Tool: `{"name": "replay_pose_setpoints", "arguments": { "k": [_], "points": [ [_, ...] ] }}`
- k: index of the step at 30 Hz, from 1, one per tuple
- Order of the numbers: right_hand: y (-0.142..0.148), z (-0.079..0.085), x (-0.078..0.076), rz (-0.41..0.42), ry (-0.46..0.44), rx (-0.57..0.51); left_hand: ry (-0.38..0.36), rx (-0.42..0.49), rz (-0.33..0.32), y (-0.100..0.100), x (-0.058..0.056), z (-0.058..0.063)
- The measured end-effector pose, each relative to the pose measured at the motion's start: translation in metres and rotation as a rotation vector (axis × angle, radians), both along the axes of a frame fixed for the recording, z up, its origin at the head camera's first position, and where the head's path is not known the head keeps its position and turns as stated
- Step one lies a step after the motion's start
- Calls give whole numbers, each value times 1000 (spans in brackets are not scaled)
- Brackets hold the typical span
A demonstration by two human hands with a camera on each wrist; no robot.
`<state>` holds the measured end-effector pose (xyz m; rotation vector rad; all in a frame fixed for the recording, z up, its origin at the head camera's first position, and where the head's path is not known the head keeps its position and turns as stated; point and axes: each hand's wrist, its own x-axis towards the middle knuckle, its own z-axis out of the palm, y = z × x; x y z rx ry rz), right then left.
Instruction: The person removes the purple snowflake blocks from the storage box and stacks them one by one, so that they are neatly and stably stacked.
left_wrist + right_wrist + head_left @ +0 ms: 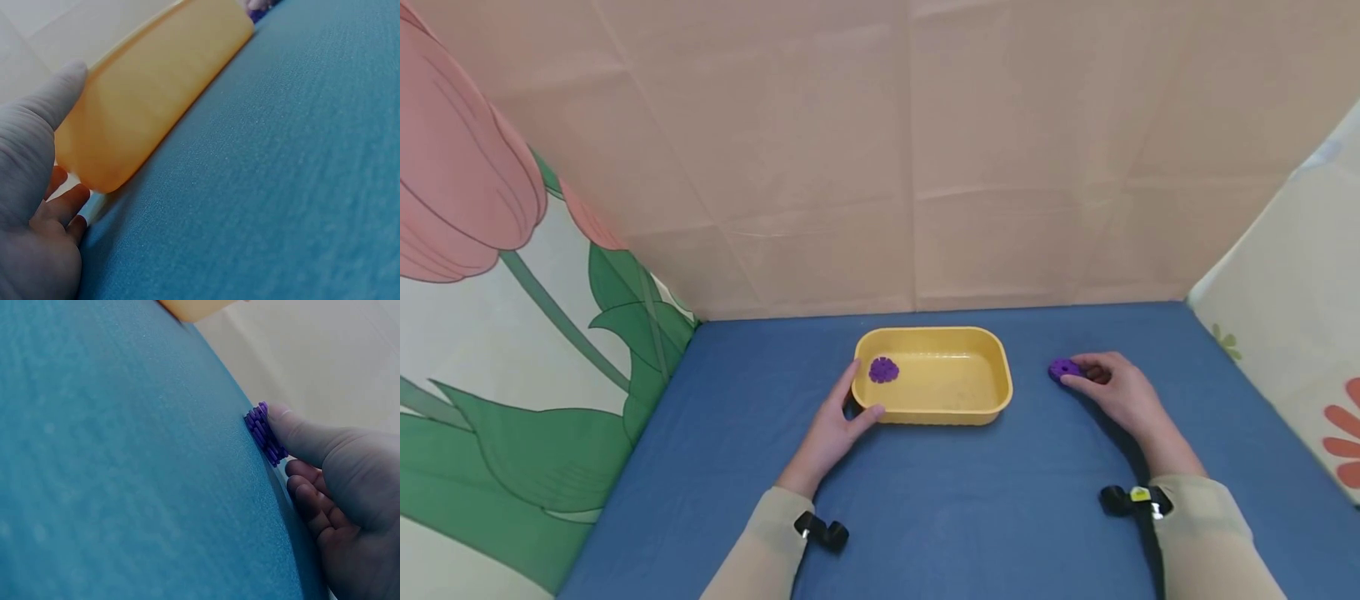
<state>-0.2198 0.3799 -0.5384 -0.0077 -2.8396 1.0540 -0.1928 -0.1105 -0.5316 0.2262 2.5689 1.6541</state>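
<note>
Where the purple stack (1057, 372) lies: between the yellow tray (955, 379) and the right edge of the blue surface (962, 508), toward the back edge, well apart from the tray.
Governing relation: the tray lies to the left of the right hand (1120, 393); its long axis runs roughly along the back edge and, extended rightward, meets the stack.
Nearer hand: right, at the stack; the left hand (829, 429) is at the tray's far end.
Right hand state: pinching the stack between thumb and fingers; whether the stack bears on the surface cannot be told.
Left hand state: thumb and fingers spread about the tray's left front corner, thumb against the front side, fingers at the left end.
Tray contents: one purple piece (883, 370), flower-shaped with a notched outline, near the left end.
Tray build: smooth, apparently plastic; shallow rectangle, rounded corners, slightly translucent walls.
Stack build: thin, toothed discs in layers, apparently plastic, slotted edges.
Surface finish: finely woven cloth.
</note>
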Motion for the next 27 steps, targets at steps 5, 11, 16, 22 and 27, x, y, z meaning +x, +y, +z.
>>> {"name": "replay_pose_setpoints", "arguments": {
  "k": [5, 11, 16, 22, 27],
  "points": [
    [1, 0, -1, 7, -9, 0, -3, 5, -1, 0, 1, 2],
    [1, 2, 1, 5, -28, -13, -13, -6, 9, 2, 2, 5],
    [3, 2, 1, 12, -22, -17, -14, -10, 14, 5, 1, 5],
    [5, 5, 5, -48, 52, -97, -27, -14, 15, 7, 3, 5],
    [0, 19, 7, -115, 136, -210, -21, -4, 9, 8, 2, 4]
  ]
}}
